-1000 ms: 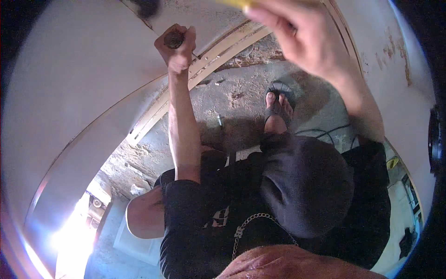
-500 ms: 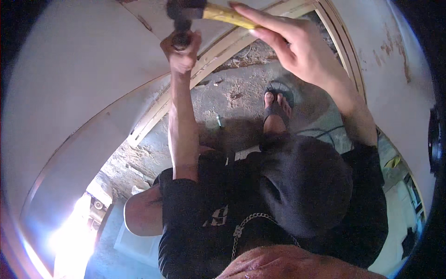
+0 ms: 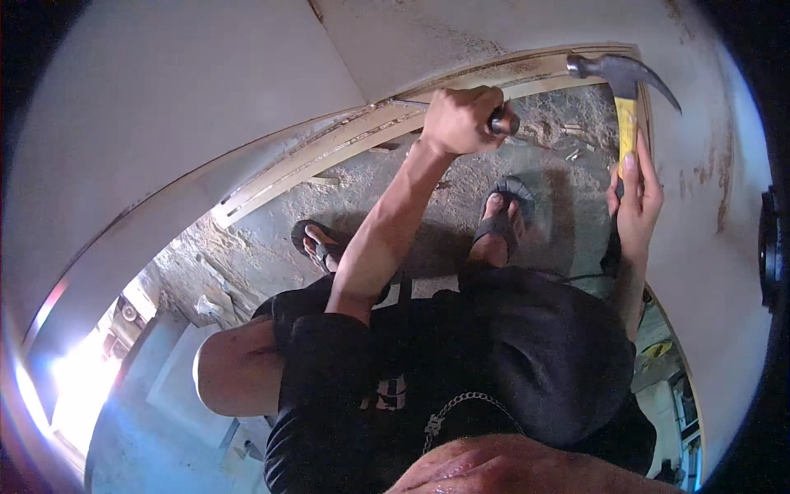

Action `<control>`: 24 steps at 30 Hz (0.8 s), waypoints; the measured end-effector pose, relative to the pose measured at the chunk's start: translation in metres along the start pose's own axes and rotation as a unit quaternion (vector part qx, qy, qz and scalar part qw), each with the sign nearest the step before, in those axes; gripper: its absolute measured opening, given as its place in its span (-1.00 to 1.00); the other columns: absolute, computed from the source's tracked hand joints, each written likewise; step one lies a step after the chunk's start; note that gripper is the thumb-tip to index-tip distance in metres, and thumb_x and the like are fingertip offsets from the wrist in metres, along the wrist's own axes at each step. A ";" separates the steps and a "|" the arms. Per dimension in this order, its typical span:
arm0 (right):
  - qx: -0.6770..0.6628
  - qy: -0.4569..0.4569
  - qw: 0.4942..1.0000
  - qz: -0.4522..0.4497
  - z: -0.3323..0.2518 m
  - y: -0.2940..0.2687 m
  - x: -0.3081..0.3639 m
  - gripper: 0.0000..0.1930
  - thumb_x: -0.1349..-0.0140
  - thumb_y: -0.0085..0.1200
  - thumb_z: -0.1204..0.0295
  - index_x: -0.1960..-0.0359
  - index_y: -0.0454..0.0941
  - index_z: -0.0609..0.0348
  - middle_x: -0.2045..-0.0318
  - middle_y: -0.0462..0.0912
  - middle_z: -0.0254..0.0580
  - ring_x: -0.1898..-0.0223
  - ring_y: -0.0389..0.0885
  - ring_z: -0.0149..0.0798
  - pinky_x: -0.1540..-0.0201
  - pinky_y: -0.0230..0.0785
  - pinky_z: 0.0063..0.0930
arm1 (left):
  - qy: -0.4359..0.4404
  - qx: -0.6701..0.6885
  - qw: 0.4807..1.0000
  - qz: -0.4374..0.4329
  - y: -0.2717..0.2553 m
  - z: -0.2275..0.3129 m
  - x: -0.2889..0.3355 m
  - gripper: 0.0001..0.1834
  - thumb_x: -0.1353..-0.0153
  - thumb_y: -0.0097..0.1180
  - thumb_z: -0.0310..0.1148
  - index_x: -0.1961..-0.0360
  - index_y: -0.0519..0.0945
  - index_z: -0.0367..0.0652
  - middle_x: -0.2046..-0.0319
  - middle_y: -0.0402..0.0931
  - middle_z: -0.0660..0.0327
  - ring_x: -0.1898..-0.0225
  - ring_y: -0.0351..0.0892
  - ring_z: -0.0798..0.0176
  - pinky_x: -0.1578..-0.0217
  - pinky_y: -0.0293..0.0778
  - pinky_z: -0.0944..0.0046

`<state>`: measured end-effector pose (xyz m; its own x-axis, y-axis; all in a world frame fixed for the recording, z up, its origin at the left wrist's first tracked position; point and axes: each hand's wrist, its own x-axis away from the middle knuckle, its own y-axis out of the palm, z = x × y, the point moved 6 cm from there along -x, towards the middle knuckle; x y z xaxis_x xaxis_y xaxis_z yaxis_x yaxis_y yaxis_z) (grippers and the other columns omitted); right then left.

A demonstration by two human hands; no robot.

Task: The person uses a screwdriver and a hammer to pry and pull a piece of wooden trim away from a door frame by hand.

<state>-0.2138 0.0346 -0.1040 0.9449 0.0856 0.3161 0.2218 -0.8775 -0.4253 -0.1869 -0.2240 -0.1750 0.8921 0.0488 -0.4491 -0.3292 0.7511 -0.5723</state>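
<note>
My left hand (image 3: pixel 457 122) is wrapped round the dark handle of a chisel (image 3: pixel 504 124). The handle's butt points right, and the thin blade reaches left to the edge of a pale wooden frame (image 3: pixel 329 156). Off to the right, my right hand (image 3: pixel 638 193) grips a claw hammer (image 3: pixel 627 123) by its yellow and black handle. The hammer's head is up, its striking face toward the left and its claw toward the right. A gap separates it from the chisel's butt.
Large pale panels (image 3: pixel 206 90) rise beyond and to the left of the frame. Wood shavings and scraps litter the concrete floor (image 3: pixel 271 239) around my sandalled feet (image 3: pixel 498 218). A pale box-like thing (image 3: pixel 193 383) and bright light lie at lower left.
My left hand has come right and slightly nearer, and the chisel now lies sideways. The hammer has swung away from the chisel's butt to the right, its head now raised. My view has shifted.
</note>
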 end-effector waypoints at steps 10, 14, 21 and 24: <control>-0.045 0.017 0.999 0.004 0.026 0.013 0.013 -0.53 -0.51 -0.17 0.29 -0.37 0.24 0.20 0.61 0.32 -0.41 0.69 0.21 -0.60 0.67 0.09 -0.68 | 0.055 -0.156 0.983 0.077 0.036 0.015 0.028 -0.73 0.19 0.32 -0.13 0.46 0.56 0.07 0.60 0.46 0.45 0.57 0.52 0.40 0.58 0.35 0.33; -0.068 0.036 0.997 -0.025 0.045 0.014 0.018 -0.53 -0.51 -0.17 0.25 -0.38 0.24 0.12 0.54 0.37 -0.39 0.67 0.23 -0.59 0.63 0.14 -0.67 | 0.045 -0.166 0.982 0.076 0.034 0.017 0.032 -0.70 0.19 0.31 -0.09 0.40 0.59 0.09 0.52 0.50 0.48 0.52 0.54 0.41 0.54 0.36 0.36; -0.025 -0.008 0.998 0.060 0.078 0.015 0.017 -0.53 -0.48 -0.12 0.27 -0.35 0.29 0.19 0.52 0.43 -0.38 0.59 0.34 -0.57 0.64 0.16 -0.64 | 0.161 0.039 0.986 0.025 0.007 0.073 -0.036 -0.81 0.11 0.34 -0.22 0.54 0.55 0.07 0.60 0.50 0.44 0.63 0.50 0.38 0.61 0.42 0.30; -0.106 0.082 0.990 0.051 0.063 0.022 0.028 -0.52 -0.48 -0.11 0.24 -0.36 0.28 0.14 0.52 0.44 -0.35 0.60 0.35 -0.55 0.65 0.18 -0.64 | 0.077 0.142 0.985 0.064 -0.010 0.061 -0.017 -0.82 0.05 0.27 -0.26 0.59 0.50 0.00 0.66 0.47 0.35 0.71 0.47 0.33 0.71 0.43 0.26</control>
<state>-0.1675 0.0470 -0.1583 0.9042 -0.0714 0.4211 0.0544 -0.9586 -0.2795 -0.1801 -0.1920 -0.1199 0.7846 0.0704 -0.6160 -0.3155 0.9006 -0.2989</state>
